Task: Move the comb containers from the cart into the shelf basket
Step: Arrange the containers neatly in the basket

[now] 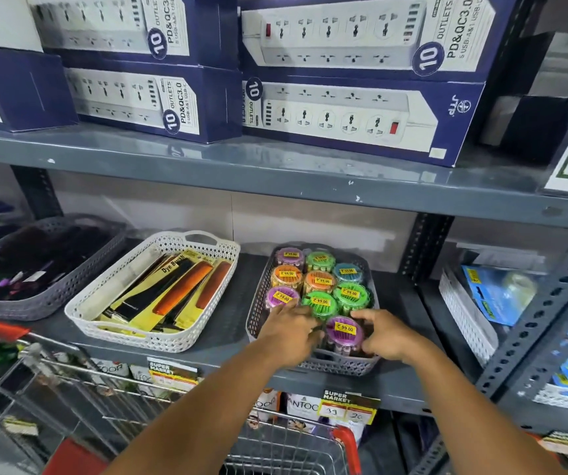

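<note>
Grey shelf [207, 341] bears basket [258, 313] of comb containers [320, 282].

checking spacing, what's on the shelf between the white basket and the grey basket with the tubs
Nothing: bare shelf separates the white basket from the grey basket, seen in the head view.

White basket [159, 337] holds dye brushes [172, 289]; power-strip boxes [354, 114] above, perhaps stacked.

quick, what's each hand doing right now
Left hand: open, fingers spread beside the purple container in the basket.
Right hand: curled around that container; a firm grip cannot be told.
</note>
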`<action>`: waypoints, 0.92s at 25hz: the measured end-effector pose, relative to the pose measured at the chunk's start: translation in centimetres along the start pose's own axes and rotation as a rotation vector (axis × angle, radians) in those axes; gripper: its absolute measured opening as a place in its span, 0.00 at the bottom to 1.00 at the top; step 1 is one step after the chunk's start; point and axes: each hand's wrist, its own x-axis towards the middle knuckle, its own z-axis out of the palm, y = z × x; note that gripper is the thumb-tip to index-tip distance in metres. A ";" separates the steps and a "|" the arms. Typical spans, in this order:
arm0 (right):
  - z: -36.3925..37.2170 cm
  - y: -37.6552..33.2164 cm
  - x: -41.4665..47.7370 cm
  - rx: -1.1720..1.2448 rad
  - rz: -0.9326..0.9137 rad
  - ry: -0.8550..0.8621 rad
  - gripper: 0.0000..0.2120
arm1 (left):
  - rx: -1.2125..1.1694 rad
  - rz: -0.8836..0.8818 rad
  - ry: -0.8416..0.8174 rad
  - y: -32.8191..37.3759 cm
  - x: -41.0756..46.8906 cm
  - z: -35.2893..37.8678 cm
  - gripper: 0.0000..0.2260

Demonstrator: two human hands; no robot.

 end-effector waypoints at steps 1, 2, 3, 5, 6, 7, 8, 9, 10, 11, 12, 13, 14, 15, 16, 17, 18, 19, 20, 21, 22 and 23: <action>-0.3 -0.2 0.4 0.057 -0.025 0.092 0.34 | 0.010 -0.005 0.018 -0.2 0.3 -0.1 0.15; -0.8 -0.7 0.8 0.097 -0.036 0.203 0.31 | 0.025 -0.012 0.038 -0.5 0.6 -0.2 0.14; -1.2 -1.2 1.2 0.057 -0.024 0.294 0.29 | 0.043 -0.023 0.044 -0.9 0.9 -0.3 0.14; -1.7 -1.4 2.3 -0.268 0.032 0.351 0.29 | 0.072 -0.044 0.024 -1.5 1.4 -0.3 0.14; -1.6 -1.3 2.7 -0.422 0.039 0.337 0.31 | 0.085 -0.053 0.011 -1.6 1.6 -0.2 0.14; -1.6 -1.1 3.2 -0.515 0.042 0.308 0.34 | 0.100 -0.056 -0.006 -1.7 1.7 -0.2 0.14; -1.6 -0.9 3.8 -0.544 0.043 0.283 0.36 | 0.114 -0.051 -0.022 -1.8 2.0 -0.1 0.14; -1.7 -0.6 4.4 -0.543 0.044 0.266 0.38 | 0.126 -0.043 -0.038 -1.8 2.1 0.0 0.15; -1.8 -0.2 5.0 -0.538 0.038 0.256 0.41 | 0.140 -0.032 -0.052 -1.7 2.2 0.1 0.15; -2.0 0.2 5.6 -0.536 0.024 0.253 0.43 | 0.157 -0.022 -0.063 -1.7 2.3 0.2 0.16; -2.3 0.5 6.1 -0.528 0.008 0.259 0.46 | 0.171 -0.015 -0.073 -1.8 2.4 0.2 0.16; -2.7 0.8 6.5 -0.518 -0.009 0.259 0.47 | 0.173 -0.013 -0.076 -1.9 2.5 0.3 0.16; -3.1 1.1 6.8 -0.511 -0.031 0.249 0.47 | 0.165 -0.013 -0.070 -2.0 2.5 0.3 0.16; -3.5 1.4 7.0 -0.511 -0.059 0.224 0.45 | 0.155 -0.012 -0.056 -2.1 2.5 0.5 0.16; -3.9 1.6 7.2 -0.510 -0.080 0.187 0.43 | 0.146 -0.008 -0.041 -2.1 2.5 0.6 0.16; -4.3 1.6 7.3 -0.494 -0.088 0.146 0.42 | 0.136 -0.003 -0.027 -2.2 2.5 0.9 0.17; -4.6 1.4 7.4 -0.410 -0.080 0.126 0.40 | 0.122 0.000 -0.015 -2.3 2.5 1.1 0.17; -4.7 0.9 7.7 -0.266 -0.071 0.139 0.39 | 0.098 -0.003 -0.004 -2.4 2.4 1.4 0.18; -4.8 0.3 8.3 -0.143 -0.065 0.196 0.37 | 0.062 -0.014 0.001 -2.5 2.2 1.6 0.19; -4.8 -0.3 9.0 -0.092 -0.060 0.259 0.34 | 0.020 -0.025 0.001 -2.6 2.0 1.8 0.20; -4.8 -0.9 9.6 -0.150 -0.057 0.300 0.32 | -0.020 -0.033 -0.001 -2.6 1.7 1.9 0.20; -4.7 -1.3 10.3 -0.261 -0.042 0.318 0.30 | -0.049 -0.036 0.003 -2.7 1.5 2.0 0.21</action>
